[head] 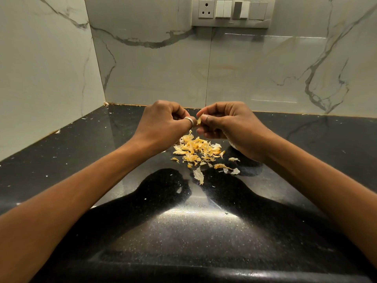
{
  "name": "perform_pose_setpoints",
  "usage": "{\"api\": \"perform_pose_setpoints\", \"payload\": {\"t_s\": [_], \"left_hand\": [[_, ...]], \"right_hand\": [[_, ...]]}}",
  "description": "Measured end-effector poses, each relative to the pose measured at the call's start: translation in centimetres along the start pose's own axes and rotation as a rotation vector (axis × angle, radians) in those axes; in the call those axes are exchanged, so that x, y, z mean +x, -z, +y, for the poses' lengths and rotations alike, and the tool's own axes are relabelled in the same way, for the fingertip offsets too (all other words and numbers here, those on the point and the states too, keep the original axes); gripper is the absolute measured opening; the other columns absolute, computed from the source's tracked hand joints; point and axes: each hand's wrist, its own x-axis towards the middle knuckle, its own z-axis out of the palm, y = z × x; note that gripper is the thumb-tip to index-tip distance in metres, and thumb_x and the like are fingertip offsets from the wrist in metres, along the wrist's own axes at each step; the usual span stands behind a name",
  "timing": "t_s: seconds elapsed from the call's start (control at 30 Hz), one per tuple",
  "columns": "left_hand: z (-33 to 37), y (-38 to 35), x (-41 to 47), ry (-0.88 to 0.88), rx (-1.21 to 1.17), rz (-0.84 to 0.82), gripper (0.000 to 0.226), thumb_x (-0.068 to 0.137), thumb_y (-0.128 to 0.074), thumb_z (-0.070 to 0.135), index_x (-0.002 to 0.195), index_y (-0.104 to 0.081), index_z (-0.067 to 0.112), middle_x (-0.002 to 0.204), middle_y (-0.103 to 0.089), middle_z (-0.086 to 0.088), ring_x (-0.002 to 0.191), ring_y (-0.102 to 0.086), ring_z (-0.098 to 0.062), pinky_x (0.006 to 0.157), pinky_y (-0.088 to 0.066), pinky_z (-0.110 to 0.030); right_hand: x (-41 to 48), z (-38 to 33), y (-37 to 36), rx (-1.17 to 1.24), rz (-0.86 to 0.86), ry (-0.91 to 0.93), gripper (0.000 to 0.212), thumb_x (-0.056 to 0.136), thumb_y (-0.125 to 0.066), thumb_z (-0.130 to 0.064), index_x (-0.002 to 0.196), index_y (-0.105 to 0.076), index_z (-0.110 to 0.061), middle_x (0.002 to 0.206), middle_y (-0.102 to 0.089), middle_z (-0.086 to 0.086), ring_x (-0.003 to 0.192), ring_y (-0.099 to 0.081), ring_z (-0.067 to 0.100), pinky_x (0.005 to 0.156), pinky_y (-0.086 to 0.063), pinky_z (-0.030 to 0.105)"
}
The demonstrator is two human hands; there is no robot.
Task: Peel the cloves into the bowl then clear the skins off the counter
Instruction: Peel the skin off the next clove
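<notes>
Both hands are raised above the black counter (102, 152), fingertips meeting over a pile of skins. My left hand (163, 121), with a ring on the thumb, and my right hand (226, 123) pinch a small garlic clove (199, 120) between them; a bit of yellowish skin sticks out of it. Below lies a heap of yellow and white garlic skins (195, 150), with several loose flakes scattered toward me. A white edge (232, 145) peeks from under my right wrist; what it belongs to I cannot tell.
Marble-patterned tiled walls (244, 74) close off the back and the left, forming a corner at the back left. A socket and switch plate (232, 12) is mounted high on the back wall. Tiny white flecks dot the counter along the left wall.
</notes>
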Motion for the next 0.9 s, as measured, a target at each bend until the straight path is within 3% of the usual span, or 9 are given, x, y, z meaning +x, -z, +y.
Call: {"api": "perform_pose_setpoints", "payload": {"t_s": [0.27,0.43,0.53,0.73,0.9], "left_hand": [[-0.23,0.1,0.13,0.016,0.015,0.056,0.022,0.092,-0.065,0.028,0.077,-0.071,0.013,0.066,-0.067,-0.003,0.064,-0.068,-0.025,0.064,-0.06,-0.048],[-0.35,-0.04,-0.12,-0.157,0.174,0.079,0.022,0.087,-0.067,0.039,0.076,-0.071,0.02,0.064,-0.063,0.01,0.056,-0.058,-0.004,0.057,-0.049,-0.027],[-0.42,-0.15,-0.19,-0.282,0.245,0.075,0.034,0.081,-0.063,0.056,0.084,-0.071,0.023,0.074,-0.064,0.013,0.064,-0.059,-0.001,0.059,-0.054,-0.028],[-0.53,-0.18,-0.1,-0.395,0.311,0.101,0.03,0.083,-0.068,0.049,0.09,-0.072,0.02,0.083,-0.059,0.014,0.069,-0.058,-0.006,0.061,-0.058,-0.033],[-0.58,-0.28,-0.16,-0.398,0.309,0.097,0.029,0.085,-0.065,0.046,0.091,-0.074,0.019,0.085,-0.068,0.005,0.065,-0.056,-0.007,0.059,-0.058,-0.033]], "right_hand": [[-0.16,-0.49,0.07,0.104,0.006,-0.027,0.015,0.1,-0.053,-0.001,0.11,-0.065,-0.001,0.102,-0.075,0.018,0.087,-0.072,0.022,0.075,-0.06,0.029],[-0.14,-0.52,0.07,0.143,-0.003,-0.051,0.016,0.1,-0.053,-0.001,0.11,-0.065,-0.001,0.093,-0.076,0.012,0.085,-0.072,0.021,0.072,-0.06,0.027],[-0.11,-0.44,0.07,0.137,0.012,-0.039,0.016,0.099,-0.055,-0.001,0.112,-0.065,0.001,0.094,-0.073,0.014,0.083,-0.071,0.02,0.069,-0.058,0.025],[-0.05,-0.13,-0.09,0.057,0.021,-0.017,0.018,0.099,-0.056,-0.004,0.114,-0.065,0.001,0.107,-0.071,0.022,0.086,-0.069,0.021,0.075,-0.061,0.028],[0.03,0.04,-0.13,0.033,0.001,-0.01,0.019,0.1,-0.055,-0.003,0.116,-0.064,0.001,0.101,-0.072,0.019,0.083,-0.07,0.02,0.079,-0.06,0.033]]}}
